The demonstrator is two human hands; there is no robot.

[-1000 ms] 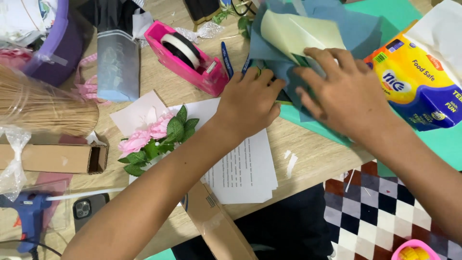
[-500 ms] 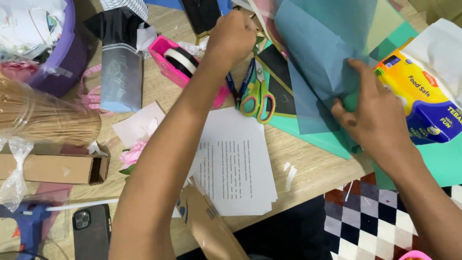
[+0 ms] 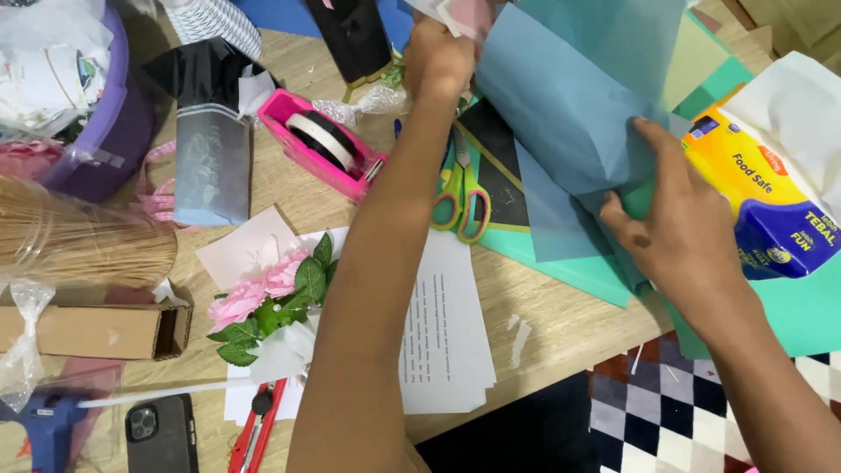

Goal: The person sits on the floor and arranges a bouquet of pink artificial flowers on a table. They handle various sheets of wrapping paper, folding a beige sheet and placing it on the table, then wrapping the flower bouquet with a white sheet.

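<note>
Far left of the grip lie a bundle of thin sticks (image 3: 79, 250), a cardboard box (image 3: 96, 331), then a pink tape dispenser (image 3: 328, 144) and a soft pink flower (image 3: 263, 293) on printed paper (image 3: 442, 337). The left hand (image 3: 438, 57) is closed on the top edge of the blue sheet (image 3: 569, 114), lifting it so it hangs smooth. Green scissors (image 3: 462, 197) lie just below that wrist. The right hand (image 3: 679, 241) pinches the sheet's lower edge (thin, matte paper) to steady it, beside a yellow tissue pack (image 3: 771, 210).
</note>
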